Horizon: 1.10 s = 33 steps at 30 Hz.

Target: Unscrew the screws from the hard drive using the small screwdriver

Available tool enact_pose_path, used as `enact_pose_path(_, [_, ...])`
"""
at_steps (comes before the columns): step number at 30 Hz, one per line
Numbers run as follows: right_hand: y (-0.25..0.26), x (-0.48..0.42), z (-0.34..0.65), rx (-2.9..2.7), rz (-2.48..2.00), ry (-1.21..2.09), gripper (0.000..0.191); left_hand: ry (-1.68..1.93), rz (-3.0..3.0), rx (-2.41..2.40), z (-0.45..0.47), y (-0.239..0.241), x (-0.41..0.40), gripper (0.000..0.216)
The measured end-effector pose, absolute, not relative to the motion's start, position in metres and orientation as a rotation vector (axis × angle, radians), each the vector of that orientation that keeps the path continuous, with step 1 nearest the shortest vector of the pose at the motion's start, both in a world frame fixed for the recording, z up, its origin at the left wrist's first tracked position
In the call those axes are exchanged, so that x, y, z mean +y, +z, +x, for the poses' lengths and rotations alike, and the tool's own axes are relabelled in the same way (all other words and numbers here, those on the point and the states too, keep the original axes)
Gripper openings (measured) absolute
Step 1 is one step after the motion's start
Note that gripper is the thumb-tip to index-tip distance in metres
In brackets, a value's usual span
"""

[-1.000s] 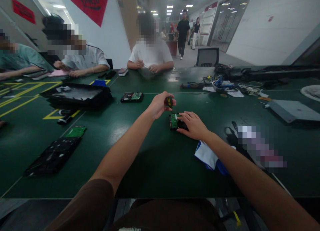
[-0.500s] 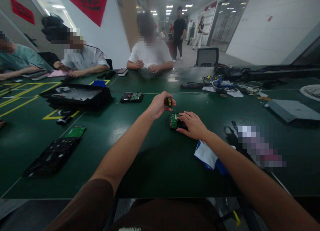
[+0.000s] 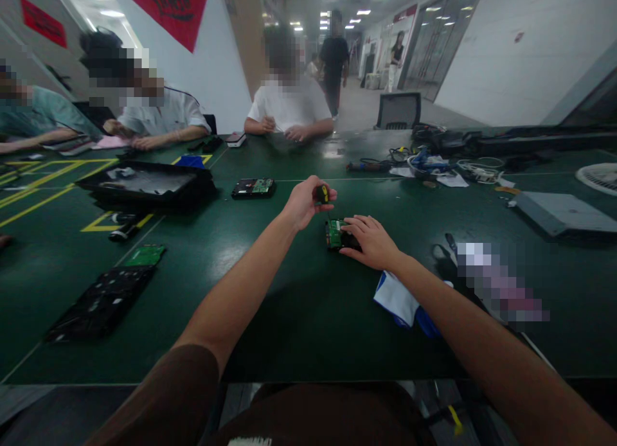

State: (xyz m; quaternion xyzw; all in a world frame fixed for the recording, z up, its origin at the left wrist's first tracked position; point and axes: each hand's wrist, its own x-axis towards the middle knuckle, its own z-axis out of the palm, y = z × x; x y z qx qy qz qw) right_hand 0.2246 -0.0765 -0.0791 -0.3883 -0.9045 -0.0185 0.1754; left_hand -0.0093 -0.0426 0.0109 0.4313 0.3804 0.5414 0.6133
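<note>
A screwdriver (image 3: 322, 194) with a black and yellow handle is in my left hand (image 3: 304, 202), fingers wrapped round it. Its thin shaft points down at the left end of a hard drive (image 3: 334, 235), where a green circuit board faces up; whether the tip sits in a screw is too small to tell. My right hand (image 3: 371, 241) covers the drive's right part, fingers across the top and thumb along the near side, gripping it against the table. Just below my right wrist lies a white and blue cloth (image 3: 398, 299).
Another hard drive (image 3: 253, 187) lies further left. A black casing (image 3: 149, 181) and a black part with a green board (image 3: 103, 292) are on the left. Cables (image 3: 429, 160), a flat grey box (image 3: 566, 211) and a blurred strap item (image 3: 501, 282) lie right. Several people sit opposite.
My left hand and the screwdriver have shifted very slightly left. My right hand stays on the hard drive. In the background, two people on foot have changed position.
</note>
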Motion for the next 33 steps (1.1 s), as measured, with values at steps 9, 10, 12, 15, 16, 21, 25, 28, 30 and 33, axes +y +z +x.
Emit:
enact_pose_path(9, [-0.0787, -0.0766, 0.2253, -2.565, -1.097, -0.059, 0.062, 1.183, 1.049, 0.835, -0.0126, 0.0141, -0.045, 0.021])
enact_pose_path(10, [-0.0787, -0.0768, 0.2254, -2.566, -1.095, -0.063, 0.062, 1.178, 1.016, 0.827, -0.0115, 0.0139, -0.0448, 0.019])
enact_pose_path(12, [-0.0792, -0.077, 0.2253, -2.566, -1.095, -0.07, 0.062, 1.187, 0.955, 0.814, -0.0097, 0.0136, -0.0443, 0.015])
enact_pose_path(15, [-0.081, -0.0768, 0.2243, -2.547, -1.113, -0.08, 0.061, 1.213, 0.972, 0.806, -0.009, 0.0138, -0.0447, 0.014])
enact_pose_path(16, [-0.0817, -0.0766, 0.2239, -2.537, -1.124, -0.083, 0.061, 1.221, 1.002, 0.806, -0.0091, 0.0141, -0.0453, 0.014])
enact_pose_path(21, [-0.0831, -0.0757, 0.222, -2.525, -1.15, -0.078, 0.061, 1.226, 1.129, 0.819, -0.0081, 0.0151, -0.0487, 0.02])
enact_pose_path(25, [-0.0822, -0.0762, 0.2223, -2.523, -1.15, -0.071, 0.061, 1.241, 1.028, 0.806, -0.0059, 0.0134, -0.0467, 0.017])
enact_pose_path(28, [-0.0821, -0.0772, 0.2233, -2.521, -1.145, -0.073, 0.061, 1.302, 0.929, 0.8, -0.0065, 0.0118, -0.0434, 0.014])
enact_pose_path(30, [-0.0824, -0.0776, 0.224, -2.524, -1.14, -0.076, 0.061, 1.339, 0.944, 0.837, -0.0081, 0.011, -0.0417, 0.015])
enact_pose_path(33, [-0.0831, -0.0777, 0.2247, -2.522, -1.143, -0.077, 0.061, 1.356, 1.013, 0.899, -0.0104, 0.0104, -0.041, 0.017])
